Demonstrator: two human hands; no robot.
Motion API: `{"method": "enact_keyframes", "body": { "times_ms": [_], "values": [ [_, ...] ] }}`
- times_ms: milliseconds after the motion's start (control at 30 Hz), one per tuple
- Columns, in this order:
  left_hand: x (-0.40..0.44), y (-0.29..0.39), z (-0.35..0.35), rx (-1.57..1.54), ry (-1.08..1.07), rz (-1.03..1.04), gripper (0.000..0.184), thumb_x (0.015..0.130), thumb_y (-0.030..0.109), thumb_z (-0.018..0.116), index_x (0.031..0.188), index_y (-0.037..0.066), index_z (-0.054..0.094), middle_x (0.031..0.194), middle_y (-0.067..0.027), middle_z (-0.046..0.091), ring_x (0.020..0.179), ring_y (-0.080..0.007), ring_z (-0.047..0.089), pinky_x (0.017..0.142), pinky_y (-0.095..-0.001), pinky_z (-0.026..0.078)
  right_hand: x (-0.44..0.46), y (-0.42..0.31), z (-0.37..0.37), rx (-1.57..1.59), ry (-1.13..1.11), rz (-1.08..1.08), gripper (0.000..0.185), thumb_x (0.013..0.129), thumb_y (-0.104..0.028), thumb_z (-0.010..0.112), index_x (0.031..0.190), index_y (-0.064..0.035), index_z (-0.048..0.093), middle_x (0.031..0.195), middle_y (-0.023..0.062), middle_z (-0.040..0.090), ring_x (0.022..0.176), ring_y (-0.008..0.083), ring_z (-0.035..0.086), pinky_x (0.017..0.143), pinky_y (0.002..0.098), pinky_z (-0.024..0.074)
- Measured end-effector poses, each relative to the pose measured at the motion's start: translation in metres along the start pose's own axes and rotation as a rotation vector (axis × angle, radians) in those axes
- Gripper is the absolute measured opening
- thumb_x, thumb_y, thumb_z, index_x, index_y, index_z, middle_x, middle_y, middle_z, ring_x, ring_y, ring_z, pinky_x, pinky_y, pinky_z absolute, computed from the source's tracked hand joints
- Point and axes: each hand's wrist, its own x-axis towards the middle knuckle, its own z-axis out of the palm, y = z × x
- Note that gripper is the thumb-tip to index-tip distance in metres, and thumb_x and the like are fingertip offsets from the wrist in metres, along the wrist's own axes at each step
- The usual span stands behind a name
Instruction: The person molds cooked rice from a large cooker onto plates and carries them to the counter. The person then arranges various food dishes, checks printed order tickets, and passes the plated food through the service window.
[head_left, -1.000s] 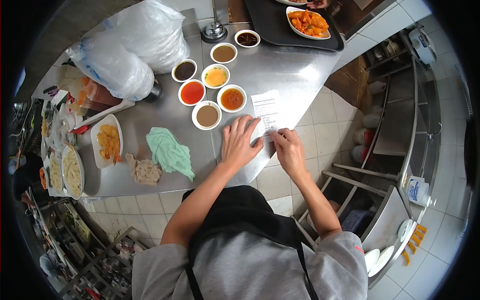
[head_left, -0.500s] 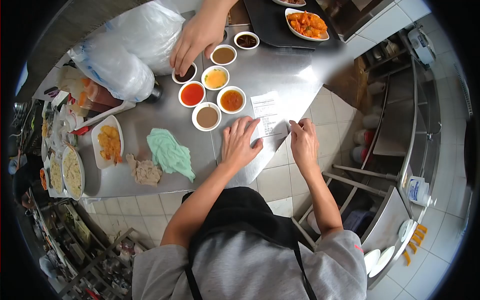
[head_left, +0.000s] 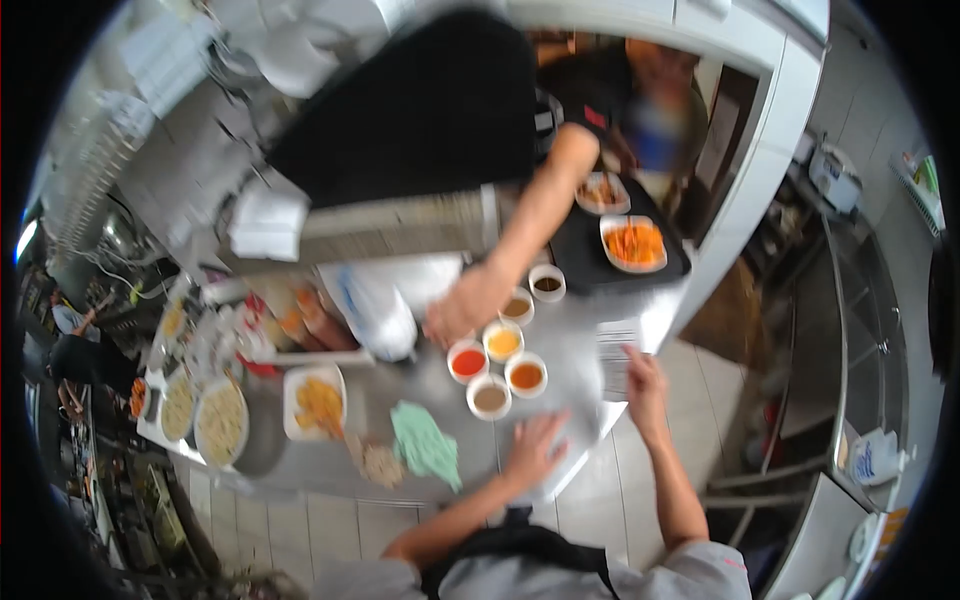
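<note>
My right hand [head_left: 647, 392] is closed at the right edge of a printed receipt [head_left: 613, 375], fingers seemingly pinching it; motion blurs the contact. The receipt is over the counter's right edge. My left hand [head_left: 536, 452] is at the front of the steel counter, fingers spread, holding nothing. Beyond it several white sauce cups stand grouped, the nearest being a brown one [head_left: 490, 398] and an orange one [head_left: 526, 376]. Behind these are a red sauce cup [head_left: 467, 362] and a yellow one [head_left: 503, 342]. Another person's hand [head_left: 470, 305] reaches over the group from behind.
A green cloth [head_left: 426, 443] and a beige cloth [head_left: 378, 465] lie left of my left hand. Further left are a dish of fried food [head_left: 315, 402] and plates of rice [head_left: 221, 422]. A black tray [head_left: 655, 283] holds dishes at the back right. Tiled floor [head_left: 590, 490] borders the counter.
The view has tilted up, showing the person across the counter. The receipt has moved right, away from the cups, with my right hand. My left hand has come off it.
</note>
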Motion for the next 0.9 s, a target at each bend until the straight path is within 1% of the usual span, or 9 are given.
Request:
{"method": "enact_keyframes", "body": {
  "times_ms": [67, 200, 267, 400, 467, 733, 767, 867, 900],
  "values": [
    [-0.017, 0.018, -0.029, -0.115, -0.053, 0.024, 0.050, 0.082, 0.025, 0.053, 0.127, 0.010, 0.037, 0.114, -0.0141, 0.047, 0.106, -0.0292, 0.044, 0.090, -0.0439, 0.031, 0.066, -0.030, -0.035, -0.121, 0.177, -0.113, 0.043, 0.072, 0.013, 0.046, 0.109, -0.0066, 0.058, 0.079, 0.0154, 0.053, 0.066, 0.0286, 0.053, 0.059, 0.0318, 0.0436],
    [-0.047, 0.028, -0.080, -0.299, 0.056, 0.042, 0.048, 0.080, 0.013, 0.057, 0.124, 0.005, 0.040, 0.106, -0.0124, 0.055, 0.098, -0.0248, 0.053, 0.084, -0.0333, 0.041, 0.221, -0.116, -0.071, -0.048, 0.406, -0.527, 0.040, 0.074, 0.010, 0.047, 0.108, -0.0076, 0.057, 0.077, 0.0163, 0.048, 0.066, 0.0313, 0.051, 0.059, 0.0308, 0.0429],
    [-0.072, 0.014, -0.090, -0.407, 0.115, -0.119, 0.046, 0.079, 0.011, 0.057, 0.122, 0.005, 0.042, 0.103, -0.0117, 0.058, 0.094, -0.0223, 0.056, 0.080, -0.0317, 0.043, 0.302, -0.149, -0.069, 0.057, 0.449, -0.813, 0.035, 0.077, 0.005, 0.048, 0.108, -0.0083, 0.057, 0.080, 0.0150, 0.051, 0.067, 0.0287, 0.052, 0.061, 0.0300, 0.0431],
    [-0.114, -0.020, -0.109, -0.293, 0.379, -0.192, 0.042, 0.079, 0.008, 0.056, 0.119, 0.004, 0.044, 0.098, -0.0111, 0.061, 0.083, -0.0185, 0.060, 0.073, -0.0292, 0.046, 0.449, -0.201, -0.036, 0.238, 0.178, -0.748, 0.036, 0.083, -0.009, 0.047, 0.118, -0.0160, 0.053, 0.079, 0.0058, 0.056, 0.061, 0.0122, 0.044, 0.058, 0.0246, 0.0401],
    [-0.127, -0.009, -0.125, -0.232, 0.570, -0.313, 0.041, 0.078, 0.006, 0.057, 0.118, 0.003, 0.045, 0.094, -0.0110, 0.062, 0.078, -0.0186, 0.061, 0.070, -0.0286, 0.047, 0.474, -0.226, -0.029, 0.181, -0.004, -0.444, 0.042, 0.080, -0.010, 0.047, 0.120, -0.0164, 0.052, 0.078, 0.0026, 0.055, 0.062, 0.0086, 0.044, 0.057, 0.0245, 0.0399],
    [-0.148, 0.000, -0.136, -0.150, 0.931, -0.592, 0.040, 0.079, 0.003, 0.055, 0.118, 0.002, 0.044, 0.080, -0.0086, 0.064, 0.066, -0.0158, 0.060, 0.065, -0.0268, 0.047, 0.568, -0.242, -0.003, 0.156, 0.122, -0.542, 0.043, 0.076, -0.011, 0.049, 0.119, -0.0041, 0.050, 0.079, 0.0098, 0.058, 0.064, 0.0128, 0.050, 0.060, 0.0281, 0.0416],
    [-0.146, 0.000, -0.140, -0.142, 0.932, -0.582, 0.040, 0.079, 0.003, 0.055, 0.118, 0.002, 0.044, 0.079, -0.0087, 0.064, 0.065, -0.0157, 0.060, 0.065, -0.0268, 0.047, 0.567, -0.247, -0.011, 0.061, 0.082, -0.446, 0.039, 0.079, -0.016, 0.052, 0.116, -0.0040, 0.053, 0.080, 0.0129, 0.061, 0.066, 0.0148, 0.054, 0.064, 0.0294, 0.0433],
    [-0.145, -0.007, -0.147, -0.087, 0.932, -0.514, 0.039, 0.080, 0.003, 0.054, 0.118, 0.002, 0.044, 0.079, -0.0090, 0.063, 0.066, -0.0152, 0.059, 0.066, -0.0271, 0.047, 0.541, -0.267, -0.042, -0.353, 0.220, -0.602, 0.038, 0.078, -0.030, 0.056, 0.109, -0.0073, 0.059, 0.092, 0.0194, 0.062, 0.085, 0.0267, 0.060, 0.076, 0.0333, 0.0447],
    [-0.145, -0.011, -0.150, -0.064, 0.926, -0.485, 0.039, 0.080, 0.003, 0.054, 0.118, 0.002, 0.044, 0.079, -0.0091, 0.063, 0.066, -0.0151, 0.059, 0.066, -0.0273, 0.047, 0.502, -0.288, -0.057, -0.209, 0.154, -0.628, 0.043, 0.077, -0.036, 0.058, 0.107, -0.0053, 0.059, 0.094, 0.0188, 0.062, 0.088, 0.0277, 0.060, 0.078, 0.0343, 0.0444]
  ]
}}
